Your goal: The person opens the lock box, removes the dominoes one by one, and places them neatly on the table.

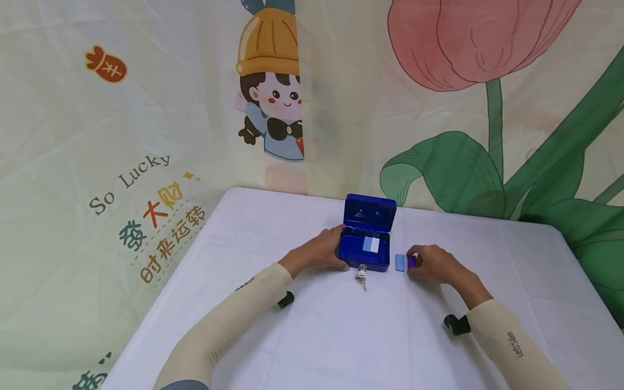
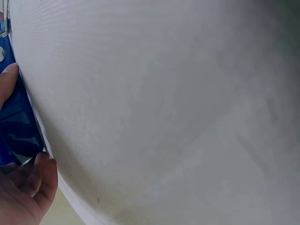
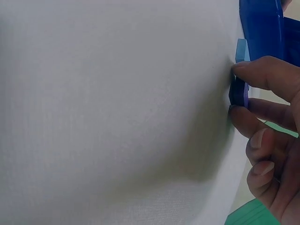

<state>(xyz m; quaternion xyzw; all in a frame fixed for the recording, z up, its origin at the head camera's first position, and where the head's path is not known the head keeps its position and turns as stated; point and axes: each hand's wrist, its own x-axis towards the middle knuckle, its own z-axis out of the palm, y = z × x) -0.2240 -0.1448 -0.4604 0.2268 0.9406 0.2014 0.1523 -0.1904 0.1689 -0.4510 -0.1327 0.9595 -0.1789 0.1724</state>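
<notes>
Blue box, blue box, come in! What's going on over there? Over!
Left hand holds blue box, lid up. Right hand pinches purple block. Light-blue block lies between purple block and box.

“So Lucky” (image 1: 125, 181), “發大财” (image 1: 155, 213), “时来运转” (image 1: 166, 252) on backdrop (image 1: 49, 162), unclear lettering (image 1: 514, 344) on sleeves (image 1: 497, 333)

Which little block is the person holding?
The purple block, pinched in the right hand. The light blue block beside it lies on the table; the blue and white blocks are inside the box.

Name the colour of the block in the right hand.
The block is purple, clearest in the head view.
</notes>
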